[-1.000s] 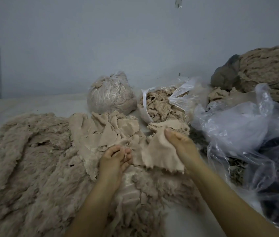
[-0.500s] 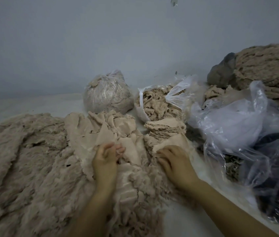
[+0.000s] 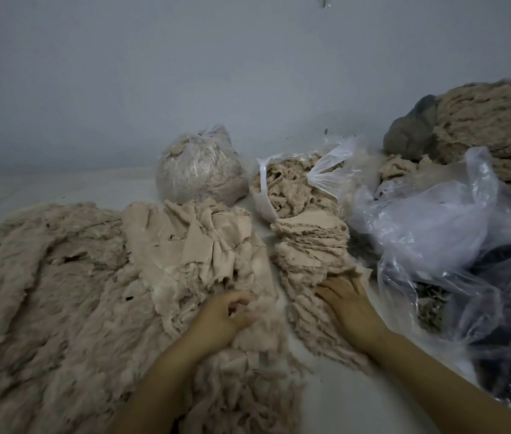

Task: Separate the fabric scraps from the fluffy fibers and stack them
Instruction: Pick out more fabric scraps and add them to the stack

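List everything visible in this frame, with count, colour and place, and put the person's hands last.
Fluffy fibre heap: one, beige, left half of the surface.
Loose fabric scraps: one crumpled pile, pale beige, centre, on the heap's right edge.
Stack of scraps: one, beige, right of centre, in front of the open bag.
Tied bag: one, clear, filled with beige material, centre back.
Open bag: one, clear, holding beige scraps, right of the tied bag.
Large clear bags: crumpled, count unclear, right side, over dark contents.
Big bundle: one, beige with a grey patch, far right back.
Wall: grey, behind.
Left hand: fingers curled in the loose scraps.
Right hand: flat against the stack's base.
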The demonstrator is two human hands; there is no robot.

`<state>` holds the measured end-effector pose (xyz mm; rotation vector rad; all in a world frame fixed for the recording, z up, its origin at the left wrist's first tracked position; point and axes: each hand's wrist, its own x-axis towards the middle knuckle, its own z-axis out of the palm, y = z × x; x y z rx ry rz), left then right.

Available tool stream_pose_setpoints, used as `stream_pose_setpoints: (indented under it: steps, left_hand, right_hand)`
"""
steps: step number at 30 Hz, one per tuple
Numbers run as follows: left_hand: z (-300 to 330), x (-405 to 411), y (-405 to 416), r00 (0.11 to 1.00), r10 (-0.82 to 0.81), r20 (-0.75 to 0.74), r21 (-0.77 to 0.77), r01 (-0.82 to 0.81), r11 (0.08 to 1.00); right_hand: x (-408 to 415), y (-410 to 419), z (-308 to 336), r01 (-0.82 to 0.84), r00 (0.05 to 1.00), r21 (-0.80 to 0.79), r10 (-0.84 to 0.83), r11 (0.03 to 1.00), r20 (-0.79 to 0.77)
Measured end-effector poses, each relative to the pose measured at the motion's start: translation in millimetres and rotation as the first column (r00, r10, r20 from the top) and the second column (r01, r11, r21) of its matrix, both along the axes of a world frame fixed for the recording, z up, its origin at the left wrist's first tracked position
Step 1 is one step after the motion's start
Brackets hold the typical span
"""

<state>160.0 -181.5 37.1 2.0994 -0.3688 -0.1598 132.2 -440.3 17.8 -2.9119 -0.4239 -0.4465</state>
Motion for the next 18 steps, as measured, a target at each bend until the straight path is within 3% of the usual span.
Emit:
stream_pose_setpoints:
  steps: [2, 5, 6, 8, 9, 10, 14, 15, 18]
  left_hand:
    - [10, -5, 0, 0.998, -0.001, -0.062, -0.191, -0.011, 0.981]
    - [24, -11, -3, 0.994, -0.051, -0.100, -0.367, 0.011, 0.930]
    - [27, -12, -5, 0.992, -0.060, -0.107, -0.405, 0.012, 0.914]
    - [32, -13, -10, 0.989, -0.083, -0.124, -0.459, 0.018, 0.889]
    - [33, -15, -13, 0.987, -0.097, -0.125, -0.469, 0.028, 0.883]
    - [33, -16, -16, 0.988, -0.102, -0.118, -0.469, 0.035, 0.882]
    - [30, -17, -22, 0.998, 0.019, -0.062, -0.478, -0.046, 0.877]
    - [29, -17, -22, 0.997, 0.048, -0.057, -0.483, -0.070, 0.873]
    - [24, -16, -21, 0.996, 0.087, -0.025, -0.459, -0.088, 0.884]
  right_hand:
    - [1, 1, 5, 0.045, 0.997, 0.121, -0.038, 0.992, -0.063]
    - [-7, 27, 21, 0.017, 0.993, 0.540, -0.078, 0.842, 0.091]
    - [-12, 38, 29, 0.029, 0.997, 0.693, -0.067, 0.721, 0.027]
    - [-19, 59, 42, 0.175, 0.954, 0.924, 0.174, 0.341, -0.245]
    - [-21, 66, 45, 0.282, 0.891, 0.935, 0.303, 0.217, -0.339]
    - [-22, 72, 47, 0.336, 0.844, 0.929, 0.388, 0.157, -0.370]
    - [-23, 84, 48, 0.383, 0.899, 0.910, 0.289, -0.159, -0.328]
    - [-23, 84, 47, 0.358, 0.919, 0.914, 0.247, -0.190, -0.309]
    - [-21, 86, 45, 0.301, 0.948, 0.947, 0.145, -0.117, -0.283]
